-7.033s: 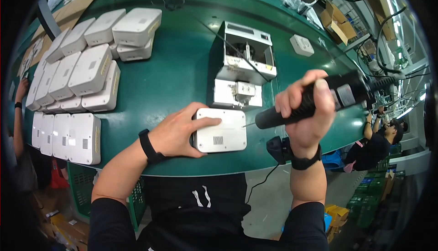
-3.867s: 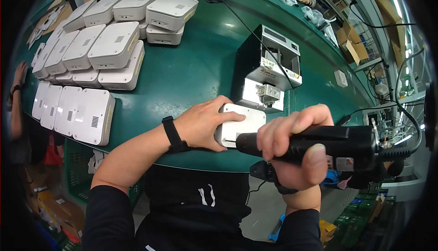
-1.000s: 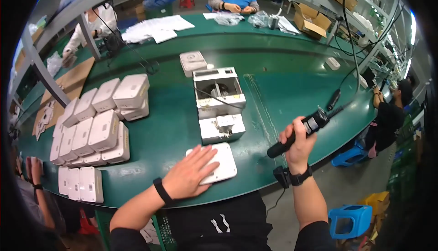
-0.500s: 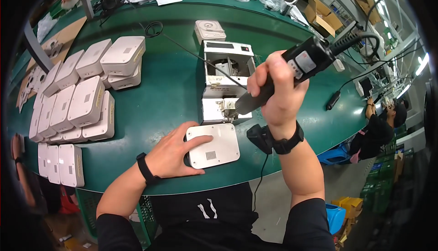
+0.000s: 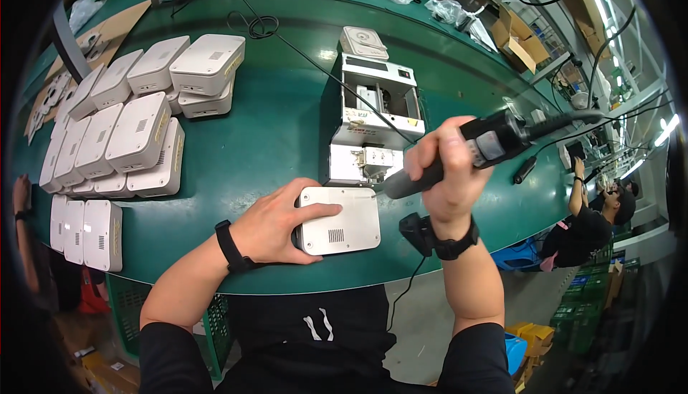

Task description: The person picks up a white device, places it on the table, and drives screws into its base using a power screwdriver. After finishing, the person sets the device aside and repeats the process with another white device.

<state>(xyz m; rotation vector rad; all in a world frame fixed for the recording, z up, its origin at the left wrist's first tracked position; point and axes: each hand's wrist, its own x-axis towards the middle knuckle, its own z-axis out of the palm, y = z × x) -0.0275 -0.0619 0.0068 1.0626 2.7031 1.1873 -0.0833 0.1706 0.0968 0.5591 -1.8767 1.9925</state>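
A white plastic housing (image 5: pixel 342 223) with a small vent grille lies flat on the green bench near its front edge. My left hand (image 5: pixel 276 220) grips its left side, thumb below and index finger across the top. In my right hand (image 5: pixel 453 179) is a black corded electric screwdriver (image 5: pixel 494 142), fingers wrapped round its body. It tilts down to the left, and its tip is at the housing's upper right corner; whether the tip touches a screw I cannot tell. Just beyond the housing stands a screw feeder (image 5: pixel 376 118), a metal box with an open top.
Several similar white housings (image 5: pixel 136 132) are stacked at the left. Another white unit (image 5: pixel 364 41) sits behind the feeder. A black cable (image 5: pixel 308 54) crosses above the bench. A second dark handheld tool (image 5: pixel 524 170) lies at the right. Other people work at the far and right sides.
The screwdriver has moved from the feeder's front down and toward me to the housing's upper right corner. My left hand keeps its hold on the housing. The whole view has shifted slightly.
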